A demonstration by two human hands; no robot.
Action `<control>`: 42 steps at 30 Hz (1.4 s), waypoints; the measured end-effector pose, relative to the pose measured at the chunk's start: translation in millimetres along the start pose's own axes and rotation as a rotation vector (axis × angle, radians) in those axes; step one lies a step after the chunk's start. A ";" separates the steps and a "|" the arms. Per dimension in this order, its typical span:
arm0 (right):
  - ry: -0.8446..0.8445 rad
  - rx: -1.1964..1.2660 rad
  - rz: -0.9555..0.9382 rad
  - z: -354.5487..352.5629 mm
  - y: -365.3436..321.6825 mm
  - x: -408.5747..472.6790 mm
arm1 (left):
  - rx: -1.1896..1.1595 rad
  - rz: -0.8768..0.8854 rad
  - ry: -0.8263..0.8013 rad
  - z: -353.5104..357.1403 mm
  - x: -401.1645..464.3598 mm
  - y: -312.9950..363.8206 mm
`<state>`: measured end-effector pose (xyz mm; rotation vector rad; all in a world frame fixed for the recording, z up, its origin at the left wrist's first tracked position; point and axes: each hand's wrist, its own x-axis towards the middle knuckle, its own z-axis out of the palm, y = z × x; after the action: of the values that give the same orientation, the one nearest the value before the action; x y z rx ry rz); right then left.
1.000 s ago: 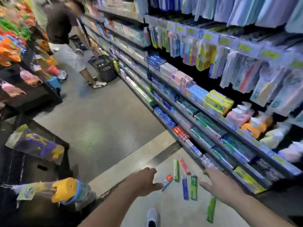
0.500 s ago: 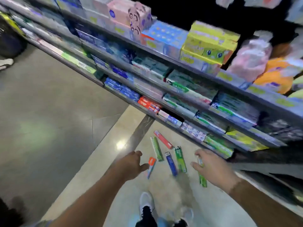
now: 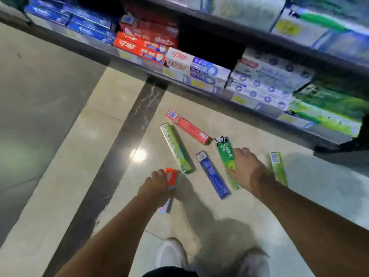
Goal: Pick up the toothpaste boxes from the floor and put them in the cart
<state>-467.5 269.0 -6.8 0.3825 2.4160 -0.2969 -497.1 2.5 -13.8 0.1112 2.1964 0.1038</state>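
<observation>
Several toothpaste boxes lie on the pale floor tiles in front of the bottom shelf: a red box [image 3: 187, 126], a light green box [image 3: 176, 147], a blue box [image 3: 212, 174], a dark green box [image 3: 224, 152] and another light green box [image 3: 278, 168] at the right. My left hand [image 3: 157, 185] is down on an orange-and-blue box [image 3: 172, 175], fingers curled over its middle. My right hand [image 3: 246, 168] covers the right edge of the dark green box with its fingers curled onto it. No cart is in view.
The bottom shelf [image 3: 199, 86] runs across the back, stacked with red, blue, white and green toothpaste packs. A dark marble strip [image 3: 119, 156] crosses the floor on the left. My two white shoes [image 3: 171, 254] stand close below the boxes.
The view has dropped from the aisle to the floor. Both hands have come down from above the boxes onto them, the left onto the orange-and-blue box, the right onto the dark green one.
</observation>
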 end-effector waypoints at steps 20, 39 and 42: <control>0.062 0.267 0.141 -140.1 -50.9 -163.9 | -0.223 0.089 0.187 -165.1 -171.1 35.2; 0.464 0.873 0.360 -469.1 78.5 -657.8 | 0.089 0.792 0.026 -390.9 -617.3 334.7; 0.584 0.925 0.476 -456.9 140.6 -723.5 | 0.206 0.918 0.025 -356.4 -658.9 410.0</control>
<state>-151.8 399.1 790.3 1.6021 2.4602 -1.2136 -382.3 319.4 770.9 1.2261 2.0078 0.3855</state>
